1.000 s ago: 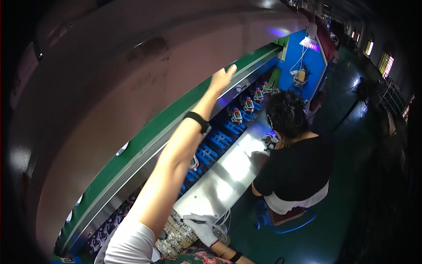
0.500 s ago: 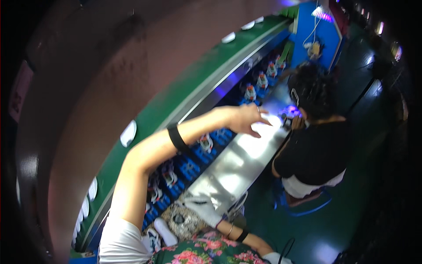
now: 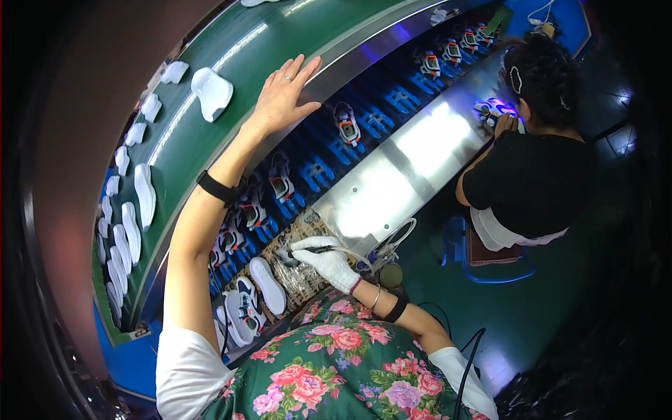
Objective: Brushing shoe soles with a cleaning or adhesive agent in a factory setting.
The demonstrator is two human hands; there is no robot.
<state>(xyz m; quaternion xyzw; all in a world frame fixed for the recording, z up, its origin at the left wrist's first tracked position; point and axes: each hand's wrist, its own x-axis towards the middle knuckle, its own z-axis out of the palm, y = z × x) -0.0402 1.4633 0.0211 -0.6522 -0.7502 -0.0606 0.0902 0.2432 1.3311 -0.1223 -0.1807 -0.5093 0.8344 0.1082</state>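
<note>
My left hand (image 3: 285, 98) is bare, fingers spread with nothing in them, reaching over the metal edge of a green conveyor belt (image 3: 245, 77). A white shoe sole (image 3: 212, 93) lies on the belt to its left. My right hand (image 3: 329, 264), in a white glove, closes on a slim dark tool (image 3: 318, 249); a pale tube seems to run from its back end. Below that hand is a stained, plastic-wrapped work surface (image 3: 301, 280). Beside it lies a white sole (image 3: 267, 285), with a white and navy sneaker (image 3: 245, 311) to its left.
More white soles (image 3: 131, 231) line the belt's left side. Blue holders (image 3: 318, 175) carry several shoe uppers (image 3: 346, 124) beside a shiny metal bench (image 3: 381, 199). A seated co-worker (image 3: 521, 182) handles a shoe under violet light. A small can (image 3: 390, 274) stands near my right wrist.
My left hand has swung from above the metal bench leftward and away to the belt's edge. My view has shifted, showing more belt. My right hand remains over the work surface.
</note>
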